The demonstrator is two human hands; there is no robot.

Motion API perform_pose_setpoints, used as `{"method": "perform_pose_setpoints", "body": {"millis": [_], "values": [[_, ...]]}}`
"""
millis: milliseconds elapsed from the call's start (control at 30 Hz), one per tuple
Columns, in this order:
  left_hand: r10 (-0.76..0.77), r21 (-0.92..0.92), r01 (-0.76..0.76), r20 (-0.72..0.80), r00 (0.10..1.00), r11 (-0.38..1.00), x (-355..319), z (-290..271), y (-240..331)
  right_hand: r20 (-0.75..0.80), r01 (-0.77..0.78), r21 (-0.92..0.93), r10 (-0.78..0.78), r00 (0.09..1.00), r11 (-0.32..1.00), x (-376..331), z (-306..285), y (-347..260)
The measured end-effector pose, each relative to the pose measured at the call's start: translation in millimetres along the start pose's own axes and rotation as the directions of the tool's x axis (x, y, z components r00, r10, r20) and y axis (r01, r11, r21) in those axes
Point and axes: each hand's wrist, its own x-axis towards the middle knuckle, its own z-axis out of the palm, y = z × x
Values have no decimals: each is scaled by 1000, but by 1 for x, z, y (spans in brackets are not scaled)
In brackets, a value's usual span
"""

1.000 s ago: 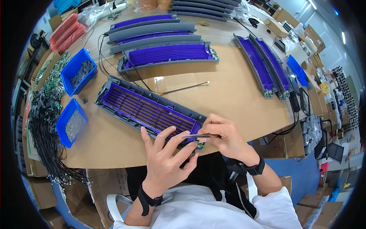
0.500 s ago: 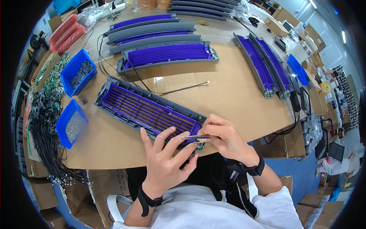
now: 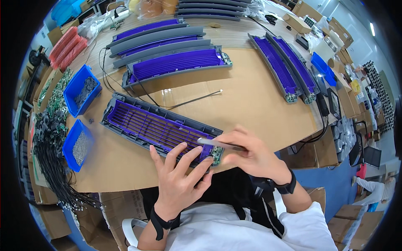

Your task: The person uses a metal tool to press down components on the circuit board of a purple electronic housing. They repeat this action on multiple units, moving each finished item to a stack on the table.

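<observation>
A long grey frame with a purple slatted grille [image 3: 155, 125] lies slantwise on the cardboard-covered table in front of me. My left hand [image 3: 179, 175] rests on its near edge with fingers spread, fingertips on the purple part. Over the right end, my right hand [image 3: 253, 157] is slightly blurred and closed around a slim silver tool [image 3: 213, 144] that looks like tweezers. The tool's rounded end points left, above the grille. A small green circuit board [image 3: 217, 154] sits at the frame's right end, between my hands.
Similar purple-and-grey panels [image 3: 176, 65] lie beyond, with two more panels [image 3: 278, 69] at the right. At left stand a blue bin of dark parts [image 3: 74, 109], a blue bin of small silvery parts [image 3: 67, 157], and bundled black cables [image 3: 50, 154]. A loose cable [image 3: 190, 100] crosses the cardboard.
My right hand has lifted back from the circuit board, swinging the silver tool up off the frame's end. The board shows more plainly. My left hand stays on the frame; the whole view has shifted slightly.
</observation>
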Motion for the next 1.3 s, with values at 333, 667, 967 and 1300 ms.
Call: {"method": "perform_pose_setpoints", "body": {"millis": [333, 667, 967, 1300], "values": [[20, 48, -22, 35, 999, 999, 0, -3, 2, -1, 41, -633, -53, 999, 773, -47, 9, -4], [21, 105, -33, 117, 993, 994, -2, -3, -2, 72, 77, -685, -38, 997, 724, -45, 13, -4], [74, 165, -109, 208, 975, 980, -5, -6, -2, 189, 121, -698, 19, 982, 705, -44, 11, -7], [124, 180, -148, 138, 983, 972, -3, -3, -6, 141, 196, -723, -136, 981, 663, -42, 11, -4]]}}
